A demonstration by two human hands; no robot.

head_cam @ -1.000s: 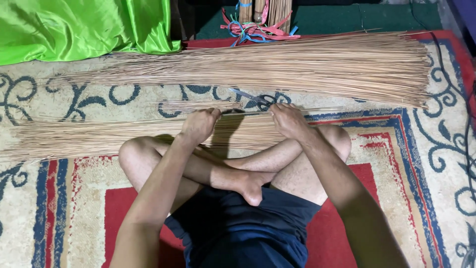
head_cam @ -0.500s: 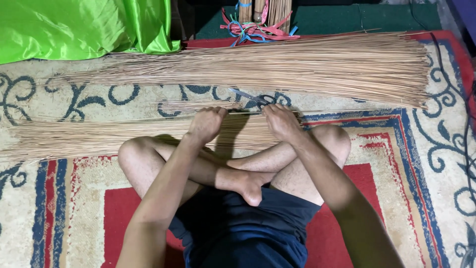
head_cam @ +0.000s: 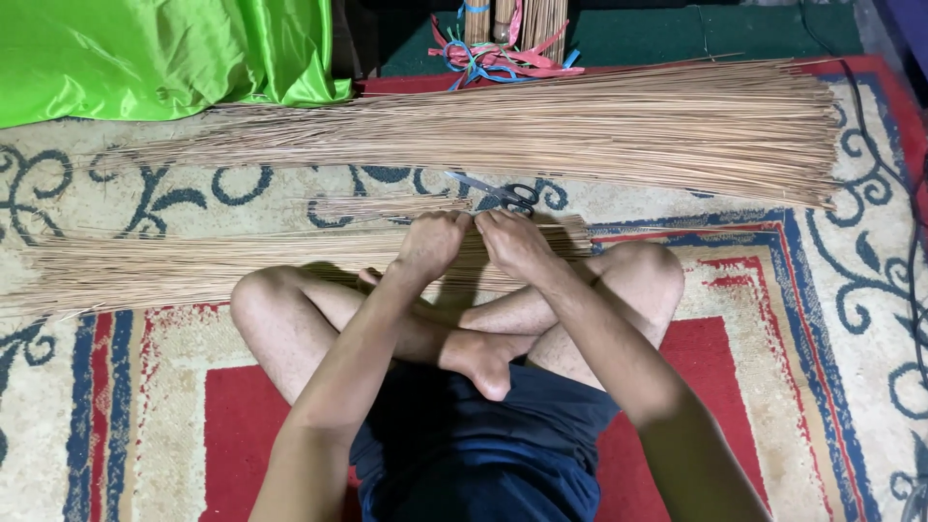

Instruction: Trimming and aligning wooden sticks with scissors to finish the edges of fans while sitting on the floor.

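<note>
I sit cross-legged on a patterned carpet [head_cam: 793, 319]. A long bundle of thin tan broom sticks [head_cam: 174, 266] lies across the carpet just in front of my knees. My left hand [head_cam: 432, 244] and my right hand [head_cam: 512, 242] are side by side, knuckles almost touching, both closed around the thick end of this bundle. A much larger pile of the same sticks [head_cam: 599, 130] lies further away, fanning toward the right. A small loose tuft of sticks [head_cam: 387, 205] rests between the two piles. Black-handled scissors [head_cam: 507, 193] lie just beyond my hands.
A bright green shiny cloth [head_cam: 155, 53] is heaped at the far left. Coloured plastic strips [head_cam: 493, 58] and upright stick bundles [head_cam: 527, 19] sit at the far centre. A dark cable [head_cam: 899, 184] runs along the right edge of the carpet.
My two hands have slid toward each other along the near bundle, from well apart to nearly touching, gathering the sticks between them.
</note>
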